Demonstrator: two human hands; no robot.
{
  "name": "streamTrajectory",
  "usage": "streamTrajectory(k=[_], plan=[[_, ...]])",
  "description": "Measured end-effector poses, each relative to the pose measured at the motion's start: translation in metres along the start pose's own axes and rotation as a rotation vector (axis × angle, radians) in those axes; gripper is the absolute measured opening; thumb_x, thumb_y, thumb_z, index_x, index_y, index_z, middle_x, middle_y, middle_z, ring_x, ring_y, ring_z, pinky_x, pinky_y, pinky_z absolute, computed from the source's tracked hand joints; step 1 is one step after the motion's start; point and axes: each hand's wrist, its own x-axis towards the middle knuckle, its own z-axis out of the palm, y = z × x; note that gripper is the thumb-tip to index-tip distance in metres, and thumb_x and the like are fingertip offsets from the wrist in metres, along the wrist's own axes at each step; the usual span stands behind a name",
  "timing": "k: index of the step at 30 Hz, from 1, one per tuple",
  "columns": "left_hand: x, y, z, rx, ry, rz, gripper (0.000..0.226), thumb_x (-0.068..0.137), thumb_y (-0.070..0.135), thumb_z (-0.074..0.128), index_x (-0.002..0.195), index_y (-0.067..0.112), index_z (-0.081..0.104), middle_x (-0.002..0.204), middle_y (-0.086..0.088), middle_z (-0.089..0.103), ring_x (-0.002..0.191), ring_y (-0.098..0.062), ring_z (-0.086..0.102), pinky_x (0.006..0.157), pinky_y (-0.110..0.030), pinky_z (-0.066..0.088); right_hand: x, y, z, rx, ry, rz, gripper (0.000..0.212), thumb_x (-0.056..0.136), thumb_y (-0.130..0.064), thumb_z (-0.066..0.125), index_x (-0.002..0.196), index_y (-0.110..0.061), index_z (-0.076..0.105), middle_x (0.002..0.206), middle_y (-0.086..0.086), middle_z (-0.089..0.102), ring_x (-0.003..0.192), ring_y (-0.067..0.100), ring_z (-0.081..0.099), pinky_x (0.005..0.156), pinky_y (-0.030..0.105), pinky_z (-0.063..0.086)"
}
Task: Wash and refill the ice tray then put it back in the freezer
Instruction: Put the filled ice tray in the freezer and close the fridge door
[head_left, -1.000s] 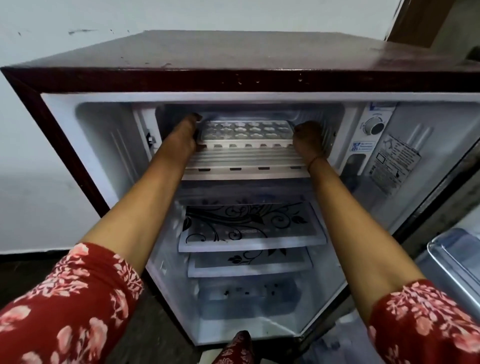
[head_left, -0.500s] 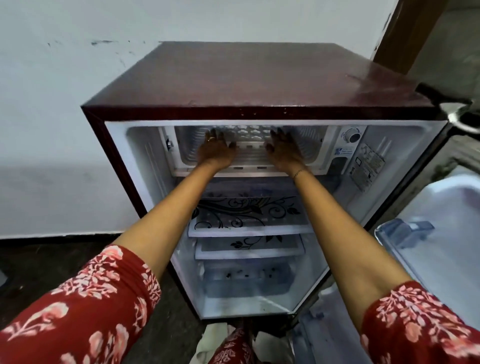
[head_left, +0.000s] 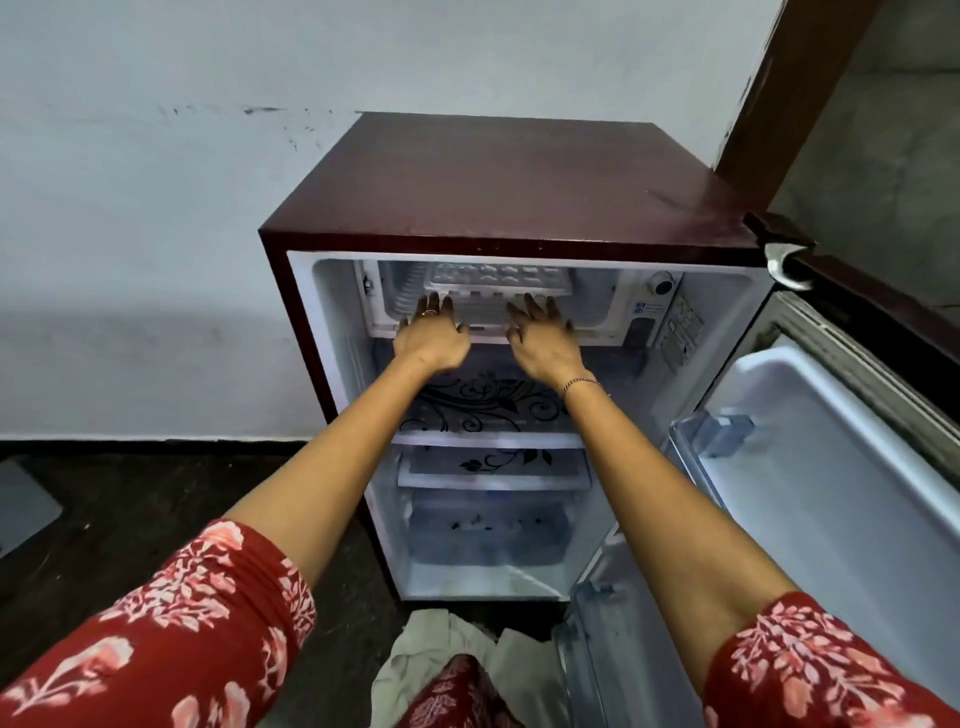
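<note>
neither hand held anything. the left hand (head_left: 431, 338) and right hand (head_left: 545, 343) lay palm-down, fingers straight and spread, at the front lip of the freezer (head_left: 592, 306). they were side by side and a little apart, fingertips pointing in at the tray (head_left: 498, 278); whether they touched its front edge could not be told. the tray sat level inside the freezer, across its middle, cells facing up. a ring (head_left: 429, 312) showed on a left finger and a thin bracelet (head_left: 579, 383) on the right wrist. both arms reached forward nearly straight from red floral sleeves (head_left: 197, 623). below the freezer were a shelf (head_left: 488, 410) with a black swirl print, a lower shelf (head_left: 493, 475) and a clear drawer (head_left: 488, 530). the fridge (head_left: 493, 176), maroon and flat-topped, stood against a pale scuffed wall (head_left: 156, 208) on a dark floor (head_left: 130, 519). its door (head_left: 831, 467) hung open to the right. a white cloth (head_left: 431, 654) lay on the floor at the fridge's foot.
</note>
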Motion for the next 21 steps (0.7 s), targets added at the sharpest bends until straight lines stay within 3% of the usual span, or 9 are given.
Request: streamTrajectory(k=[21], plan=[[-0.196,-0.006,-0.009,-0.284,0.049,-0.036,0.062,0.098,0.045,0.031,0.15,0.012,0.018,0.157,-0.008,0.017,0.146,-0.022,0.013,0.117,-0.043,0.017,-0.198,-0.048,-0.018,0.233,0.056,0.123,0.049,0.101,-0.043,0.025,0.148,-0.027,0.029,0.159,-0.003,0.015,0.147,0.023,0.001,0.116,0.055,0.004]])
